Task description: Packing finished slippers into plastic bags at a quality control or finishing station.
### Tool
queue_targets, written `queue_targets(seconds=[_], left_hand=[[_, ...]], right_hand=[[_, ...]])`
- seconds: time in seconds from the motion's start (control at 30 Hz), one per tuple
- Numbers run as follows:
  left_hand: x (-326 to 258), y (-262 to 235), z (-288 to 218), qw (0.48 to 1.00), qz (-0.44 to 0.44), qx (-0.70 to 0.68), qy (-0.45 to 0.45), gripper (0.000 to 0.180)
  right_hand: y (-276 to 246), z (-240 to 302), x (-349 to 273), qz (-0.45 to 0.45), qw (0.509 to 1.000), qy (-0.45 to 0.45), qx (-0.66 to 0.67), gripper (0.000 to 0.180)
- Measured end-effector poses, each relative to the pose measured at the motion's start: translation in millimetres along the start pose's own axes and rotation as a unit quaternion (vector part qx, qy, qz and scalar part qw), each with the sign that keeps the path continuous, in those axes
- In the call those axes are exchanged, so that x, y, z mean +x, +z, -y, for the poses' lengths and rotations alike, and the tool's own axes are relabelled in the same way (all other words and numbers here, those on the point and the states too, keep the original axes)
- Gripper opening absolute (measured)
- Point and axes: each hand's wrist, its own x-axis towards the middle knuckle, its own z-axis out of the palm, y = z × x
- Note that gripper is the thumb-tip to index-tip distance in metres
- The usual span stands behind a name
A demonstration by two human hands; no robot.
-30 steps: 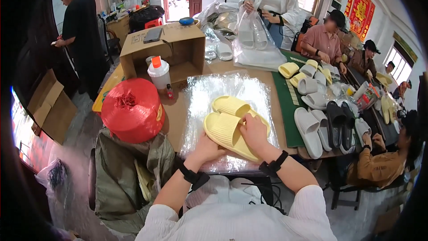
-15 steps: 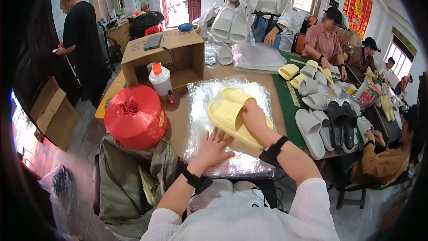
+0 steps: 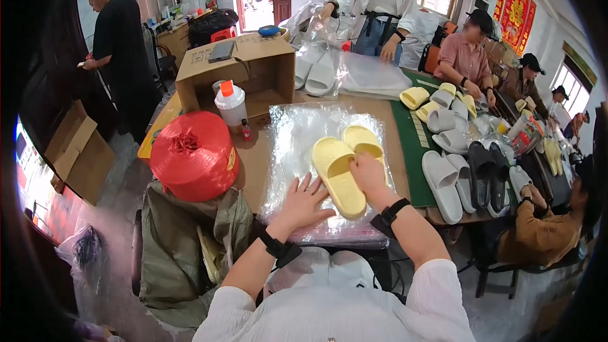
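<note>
A pair of pale yellow slippers (image 3: 342,164) lies side by side on a stack of clear plastic bags (image 3: 297,133) spread over the brown table. My right hand (image 3: 367,174) rests on the slippers, pressing where the two meet. My left hand (image 3: 303,201) lies flat with fingers spread on the plastic just left of the nearer slipper, holding nothing. Both wrists wear black bands.
A big red spool of twine (image 3: 193,155) stands at the left beside a white bottle with an orange cap (image 3: 232,104) and an open cardboard box (image 3: 240,69). Grey, black and yellow slippers (image 3: 456,164) cover the green mat at the right. Several people work around the table.
The yellow slippers slid forward and right on the plastic under my right hand. My left hand came off them and now lies flat on the plastic.
</note>
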Motion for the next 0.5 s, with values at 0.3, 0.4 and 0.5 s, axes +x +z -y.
queue_targets(seconds=[0.3,0.4,0.5], left_hand=[[-8,-23,-7,0.992,-0.047,-0.092,0.068,0.076],[-14,-11,-2,0.981,-0.035,-0.177,0.077,0.063],[-10,-4,-9,0.978,-0.105,-0.164,0.072,0.047]], right_hand=[[-68,-123,-41,-0.233,0.895,0.198,0.324,0.026],[-109,-115,-87,-0.207,0.759,0.181,0.591,0.023],[-128,-103,-192,-0.180,0.715,0.189,0.649,0.023]])
